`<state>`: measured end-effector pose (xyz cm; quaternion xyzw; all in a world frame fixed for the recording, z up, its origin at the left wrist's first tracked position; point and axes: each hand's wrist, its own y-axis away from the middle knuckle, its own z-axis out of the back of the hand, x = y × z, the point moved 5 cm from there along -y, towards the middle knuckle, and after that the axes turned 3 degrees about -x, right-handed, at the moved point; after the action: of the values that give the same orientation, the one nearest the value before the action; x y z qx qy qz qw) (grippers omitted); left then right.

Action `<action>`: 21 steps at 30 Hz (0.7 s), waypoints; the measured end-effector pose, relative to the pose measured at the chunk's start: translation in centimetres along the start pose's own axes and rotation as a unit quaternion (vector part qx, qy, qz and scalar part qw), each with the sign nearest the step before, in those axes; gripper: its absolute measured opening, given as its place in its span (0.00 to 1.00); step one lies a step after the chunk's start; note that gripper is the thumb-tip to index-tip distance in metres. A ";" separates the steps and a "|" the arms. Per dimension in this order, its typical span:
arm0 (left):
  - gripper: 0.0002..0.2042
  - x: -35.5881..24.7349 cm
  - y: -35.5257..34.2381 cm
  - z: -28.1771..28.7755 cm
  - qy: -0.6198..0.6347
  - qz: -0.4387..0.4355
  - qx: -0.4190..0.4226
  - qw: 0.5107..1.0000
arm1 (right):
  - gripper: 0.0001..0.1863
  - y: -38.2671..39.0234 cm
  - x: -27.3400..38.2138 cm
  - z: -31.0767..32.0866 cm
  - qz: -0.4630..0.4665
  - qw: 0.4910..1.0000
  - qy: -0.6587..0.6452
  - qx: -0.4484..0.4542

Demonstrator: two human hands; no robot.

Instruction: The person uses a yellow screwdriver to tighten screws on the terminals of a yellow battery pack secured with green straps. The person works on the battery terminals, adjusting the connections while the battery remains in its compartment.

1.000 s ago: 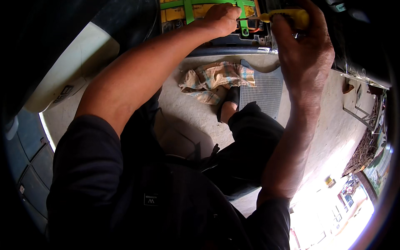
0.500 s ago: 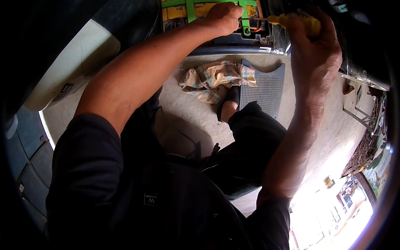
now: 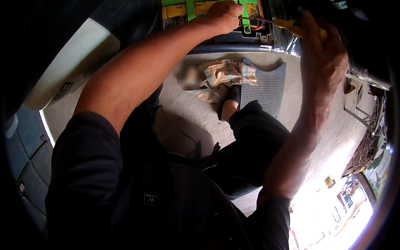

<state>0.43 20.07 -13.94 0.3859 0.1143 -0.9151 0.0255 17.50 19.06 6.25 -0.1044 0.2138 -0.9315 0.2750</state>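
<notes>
A screwdriver with a yellow handle (image 3: pixel 290 27) and a thin metal shaft lies nearly level across the top of the view. My right hand (image 3: pixel 323 50) is closed around its handle. At the tip end, my left hand (image 3: pixel 226 17) is curled with the fingers pressed together; whatever it pinches is hidden. Both hands are over a yellow battery pack (image 3: pixel 175 11) crossed by green straps (image 3: pixel 190 10). Just below the screwdriver shaft, a green strap end (image 3: pixel 247 29) with a bolt sits beside a red wire (image 3: pixel 259 28).
Below the battery compartment, a checked cloth (image 3: pixel 229 71) lies partly over a grey ridged mat (image 3: pixel 262 93) on the concrete floor (image 3: pixel 171 104). My foot (image 3: pixel 229 109) rests beside the mat. A pale curved panel (image 3: pixel 71 62) stands at left, and a metal frame (image 3: pixel 361 118) is at right.
My right hand has shifted slightly right and down with the screwdriver, and its fingers have changed position on the handle. My left hand has hardly moved.
</notes>
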 end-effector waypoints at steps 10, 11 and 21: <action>0.08 -0.4 0.0 0.2 -0.001 0.035 0.026 0.999 | 0.21 -0.7 7.0 3.5 -0.164 0.952 -0.246 0.082; 0.08 -0.5 0.0 0.4 0.003 0.044 0.030 0.999 | 0.19 -0.8 6.0 3.1 -0.139 0.963 -0.219 0.074; 0.09 0.0 -0.1 0.0 -0.028 0.038 0.026 0.999 | 0.19 0.5 1.0 -0.2 -0.035 0.989 -0.146 -0.003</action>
<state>0.43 20.22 -13.94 0.3648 0.0748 -0.9265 0.0537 16.85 18.15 5.92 -0.2472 0.1706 -0.9147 0.2705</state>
